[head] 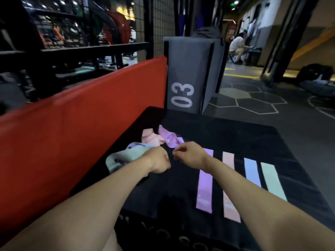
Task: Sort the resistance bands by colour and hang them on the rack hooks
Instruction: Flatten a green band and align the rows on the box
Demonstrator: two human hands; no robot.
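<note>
Four resistance bands lie flat side by side on the black box top (226, 131): purple (204, 182), peach (229, 187), blue (252, 171) and green (272, 180). At the box's far left is a crumpled pile with a peach band (151, 137), a purple band (169, 138), a lilac band (135, 146) and a green band (123, 156). My left hand (159, 161) is curled in a fist over the end of the crumpled green band and seems to grip it. My right hand (188, 153) hovers beside it with curled fingers, touching the purple band's end; what it holds is hidden.
A red padded mat (81, 134) stands along the left of the box. A grey block marked 03 (186, 73) stands behind it. A black metal rack (76, 48) rises at the far left. A person (237, 48) crouches far back right.
</note>
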